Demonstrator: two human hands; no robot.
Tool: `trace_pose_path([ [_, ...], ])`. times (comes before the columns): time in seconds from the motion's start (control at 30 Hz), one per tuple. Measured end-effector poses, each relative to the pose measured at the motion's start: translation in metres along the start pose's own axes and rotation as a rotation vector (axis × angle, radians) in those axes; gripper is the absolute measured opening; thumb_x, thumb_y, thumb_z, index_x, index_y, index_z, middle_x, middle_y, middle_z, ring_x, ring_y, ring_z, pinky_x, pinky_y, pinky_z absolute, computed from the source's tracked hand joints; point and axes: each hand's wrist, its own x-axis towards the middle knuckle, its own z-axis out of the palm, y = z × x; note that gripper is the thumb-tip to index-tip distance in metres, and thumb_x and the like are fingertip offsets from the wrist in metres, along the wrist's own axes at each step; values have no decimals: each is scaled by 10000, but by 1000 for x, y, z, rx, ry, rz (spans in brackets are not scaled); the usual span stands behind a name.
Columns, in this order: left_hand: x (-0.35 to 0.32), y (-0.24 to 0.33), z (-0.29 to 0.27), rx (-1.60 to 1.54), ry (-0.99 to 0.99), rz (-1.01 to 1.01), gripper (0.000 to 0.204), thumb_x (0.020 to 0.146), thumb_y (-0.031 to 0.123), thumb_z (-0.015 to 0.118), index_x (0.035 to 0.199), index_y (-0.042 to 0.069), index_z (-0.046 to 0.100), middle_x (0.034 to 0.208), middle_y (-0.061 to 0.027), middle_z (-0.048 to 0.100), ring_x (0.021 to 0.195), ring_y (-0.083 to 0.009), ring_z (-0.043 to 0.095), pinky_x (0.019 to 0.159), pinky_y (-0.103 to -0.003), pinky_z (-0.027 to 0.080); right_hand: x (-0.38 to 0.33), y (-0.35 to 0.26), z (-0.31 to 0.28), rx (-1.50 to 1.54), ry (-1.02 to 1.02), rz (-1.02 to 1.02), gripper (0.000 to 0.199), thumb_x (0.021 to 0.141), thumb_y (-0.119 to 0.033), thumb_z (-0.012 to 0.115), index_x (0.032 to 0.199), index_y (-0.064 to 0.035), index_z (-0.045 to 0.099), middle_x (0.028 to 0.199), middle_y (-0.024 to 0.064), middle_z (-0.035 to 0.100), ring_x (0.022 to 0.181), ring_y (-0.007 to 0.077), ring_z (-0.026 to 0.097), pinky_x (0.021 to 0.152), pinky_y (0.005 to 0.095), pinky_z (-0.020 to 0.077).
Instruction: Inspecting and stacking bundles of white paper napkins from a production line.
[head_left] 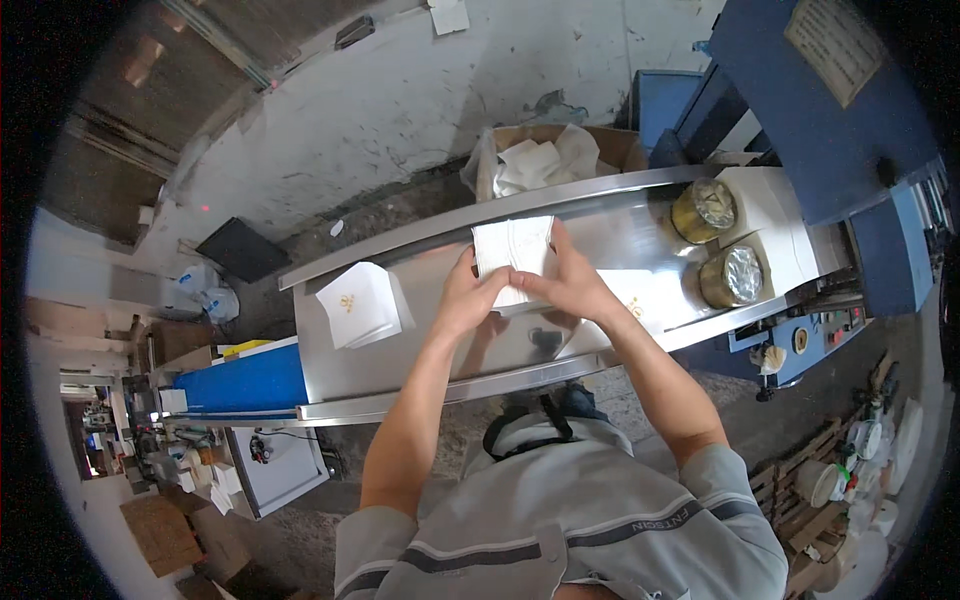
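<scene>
Head view: nearest the lens is the person's grey shirt [560, 520] with its darker band, both bare forearms reaching up and away from it. The left hand [468, 296] and right hand [572, 285] meet over the shiny steel worktop [400, 350], a long channel with raised rims running slantwise across the picture. Each hand's grip is closed on the stack of white napkins [513, 247]: the left fingers curl over its near-left corner, the right fingers lie across its right side, thumbs close together at the near edge. The stack sits just above or on the steel; I cannot tell whether it touches. To the left, well apart, a second napkin stack [358, 303] with a small gold motif rests on the worktop. To the right stand two gold-coloured rollers [718, 243] over white paper, beside a blue machine [800, 110]. Beyond the far rim a cardboard box [545, 155] holds loose white napkins, on a stained concrete floor [380, 110].
</scene>
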Motion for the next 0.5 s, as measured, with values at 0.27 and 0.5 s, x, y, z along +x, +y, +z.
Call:
trace_pose_path([
  [0.27,-4,7,4,-20,-21,-8,586,871,172,680,1332,-63,405,1187,-152,610,1052,-194,610,879,-297,497,-1,13,0,-96,44,-74,1041,793,-320,710,1434,173,55,1279,361,506,1203,412,533,1017,357,413],
  [0.5,-4,17,14,120,47,23,645,814,254,760,1297,-44,454,1185,-156,622,1066,-207,606,897,-326,489,-2,12,-3,-60,10,-20,969,820,-261,673,1464,118,56,1277,354,511,1194,413,538,1005,371,416],
])
